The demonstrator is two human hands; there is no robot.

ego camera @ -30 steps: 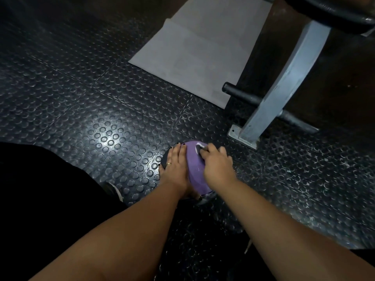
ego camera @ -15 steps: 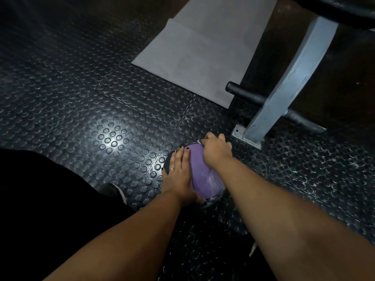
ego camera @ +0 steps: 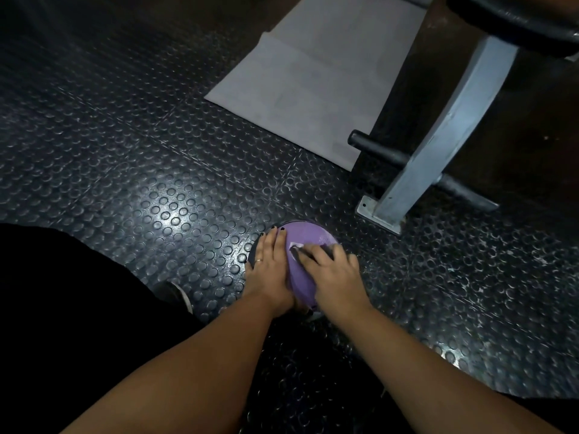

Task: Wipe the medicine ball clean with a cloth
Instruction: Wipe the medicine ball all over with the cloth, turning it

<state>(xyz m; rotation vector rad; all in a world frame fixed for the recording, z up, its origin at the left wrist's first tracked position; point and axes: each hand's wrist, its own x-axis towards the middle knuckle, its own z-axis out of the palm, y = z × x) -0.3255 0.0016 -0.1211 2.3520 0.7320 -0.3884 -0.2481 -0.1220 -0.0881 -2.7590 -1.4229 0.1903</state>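
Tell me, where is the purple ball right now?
In the head view, the purple ball sits on the bumpy black floor, low and centre, between the left hand and the right hand holding the cloth, near the grey metal leg.

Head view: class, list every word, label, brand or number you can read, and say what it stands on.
No text can be read.
Purple medicine ball: a pale patch beside the cloth in the right hand, too blurred to tell if print.
Grey mat, metal bench leg: none.
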